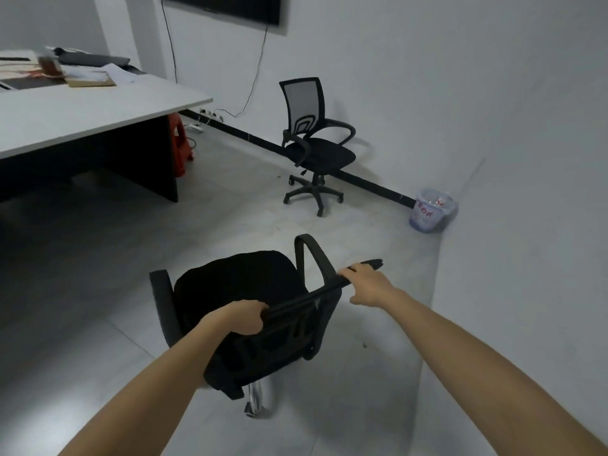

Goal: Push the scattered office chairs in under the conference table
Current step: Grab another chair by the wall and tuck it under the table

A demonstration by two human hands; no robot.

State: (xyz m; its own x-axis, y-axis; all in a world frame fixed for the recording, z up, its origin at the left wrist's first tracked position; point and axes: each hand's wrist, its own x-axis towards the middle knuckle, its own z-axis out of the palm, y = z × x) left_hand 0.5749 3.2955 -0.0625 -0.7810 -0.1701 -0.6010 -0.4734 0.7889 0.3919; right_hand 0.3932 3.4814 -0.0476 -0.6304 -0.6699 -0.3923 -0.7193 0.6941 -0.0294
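A black office chair (237, 284) stands right in front of me, seen from above and behind its backrest. My left hand (241, 319) is closed around the left part of the backrest's top edge. My right hand (368, 286) rests on the right part of that edge, fingers curled over it. A second black mesh chair (316, 146) stands apart near the far wall, facing right. The white-topped conference table (98, 106) with dark panel legs is at the upper left, some way from both chairs.
Papers and folders (85, 74) lie on the table's far end. A red plastic stool (180, 143) sits under its corner. A lined waste bin (432, 210) stands in the wall corner at right. Cables and a power strip (197, 126) run along the baseboard. Grey tiled floor lies between.
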